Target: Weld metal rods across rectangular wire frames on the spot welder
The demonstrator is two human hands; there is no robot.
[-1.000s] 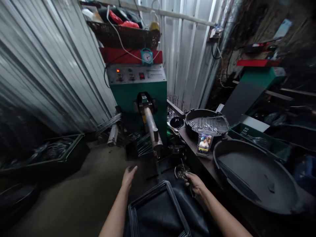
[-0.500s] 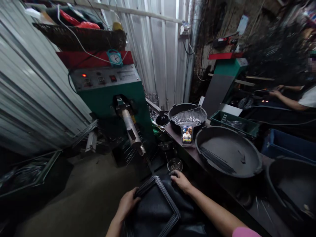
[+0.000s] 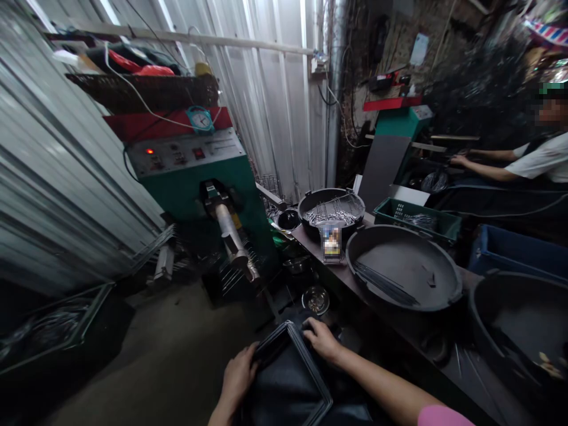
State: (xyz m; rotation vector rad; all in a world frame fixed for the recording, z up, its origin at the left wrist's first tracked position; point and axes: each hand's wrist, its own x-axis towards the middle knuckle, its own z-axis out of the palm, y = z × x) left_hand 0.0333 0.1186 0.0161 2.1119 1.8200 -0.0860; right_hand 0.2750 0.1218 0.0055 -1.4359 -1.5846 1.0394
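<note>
A stack of bent metal wire frames (image 3: 313, 370), square-cornered and standing on one corner, leans over a black apron (image 3: 284, 384) on my lap. My left hand (image 3: 238, 374) grips the stack's left side, its fingers partly hidden behind the wires. Close to the top corner, my right hand (image 3: 323, 339) has its fingers curled against the right-hand side of the wires. Just beyond the stack, the metal arm (image 3: 233, 236) of a green machine (image 3: 190, 177) points down towards it. A small metal bowl (image 3: 315, 300) with bits inside sits past my right hand.
Along the bench at right stand a round black pan (image 3: 402, 260) with dark rods, another pan (image 3: 331, 210) full of wire pieces and a phone (image 3: 332, 244). Crates (image 3: 519, 251) lie behind. A bin (image 3: 57, 331) is at left. A co-worker (image 3: 539, 157) sits far right.
My right hand has come in against the stack's right side, where before it was apart from it. The view has shifted slightly; the co-worker's arms have moved.
</note>
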